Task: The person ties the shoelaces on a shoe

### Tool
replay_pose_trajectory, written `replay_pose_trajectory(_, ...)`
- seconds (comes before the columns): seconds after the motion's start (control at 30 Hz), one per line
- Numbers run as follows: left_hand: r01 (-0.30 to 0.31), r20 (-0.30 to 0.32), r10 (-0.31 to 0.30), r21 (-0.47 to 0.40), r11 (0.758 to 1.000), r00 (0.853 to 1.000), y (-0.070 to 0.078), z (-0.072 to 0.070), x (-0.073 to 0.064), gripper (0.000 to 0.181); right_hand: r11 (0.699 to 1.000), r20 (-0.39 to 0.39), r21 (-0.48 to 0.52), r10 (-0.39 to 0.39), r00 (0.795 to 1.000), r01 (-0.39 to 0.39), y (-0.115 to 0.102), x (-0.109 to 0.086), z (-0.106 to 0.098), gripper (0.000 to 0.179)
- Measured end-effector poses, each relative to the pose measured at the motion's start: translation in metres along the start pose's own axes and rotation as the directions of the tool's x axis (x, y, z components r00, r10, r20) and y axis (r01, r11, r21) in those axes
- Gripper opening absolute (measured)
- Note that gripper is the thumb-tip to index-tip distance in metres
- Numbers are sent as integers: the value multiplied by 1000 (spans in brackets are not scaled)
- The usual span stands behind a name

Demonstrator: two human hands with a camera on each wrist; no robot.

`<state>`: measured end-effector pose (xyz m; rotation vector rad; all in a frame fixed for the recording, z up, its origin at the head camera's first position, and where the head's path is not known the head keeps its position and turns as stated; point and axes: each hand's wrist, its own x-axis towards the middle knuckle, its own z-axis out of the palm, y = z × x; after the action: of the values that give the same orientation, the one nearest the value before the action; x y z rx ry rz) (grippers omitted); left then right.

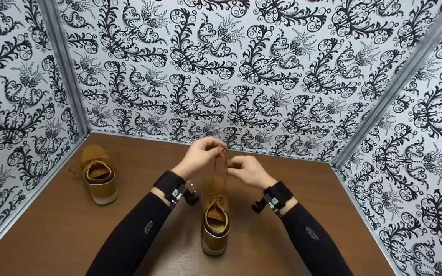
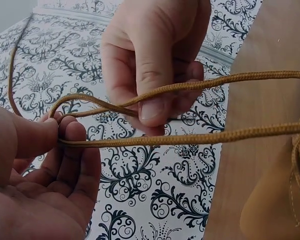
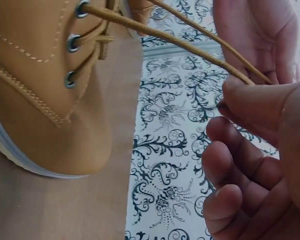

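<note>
A tan lace-up shoe (image 1: 214,243) stands upright on the table in the middle of the head view, heel toward me. Its brown shoelace (image 2: 225,135) runs taut from the eyelets up to both hands. My left hand (image 1: 200,156) pinches the lace between thumb and fingers, with a small loop at the fingertips in the left wrist view. Just to the right, my right hand (image 1: 248,171) pinches the other strand under its thumb (image 2: 152,107). In the right wrist view, the shoe's side (image 3: 45,115) shows metal eyelets with lace through them.
A matching tan shoe (image 1: 104,189) with its lace tied in a bow stands at the left of the brown table (image 1: 290,234). Patterned black-and-white panels (image 1: 221,76) enclose the back and sides, with grey strips (image 1: 65,69) at the corners.
</note>
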<state>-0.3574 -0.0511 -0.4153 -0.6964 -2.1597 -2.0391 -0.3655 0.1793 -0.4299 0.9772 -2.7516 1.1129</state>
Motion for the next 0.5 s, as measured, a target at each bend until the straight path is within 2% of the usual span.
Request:
replay_pose_trajectory(0.1,0,-13,-1,-41,999,1000,1,-1,0,19,1000,-55,16,17,998,-17,5,-3,-8,14)
replay_pose_trajectory(0.27,21,-78,-23,-28,999,997,-1,-5,-5,21,997,-141,53,69,988,-62,16,-12,-23,13)
replay_pose_trajectory(0.5,33,-121,-32,10,999,992,-14,-15,-20,23,968,-220,220,170,961,-121,32,-29,-38,16)
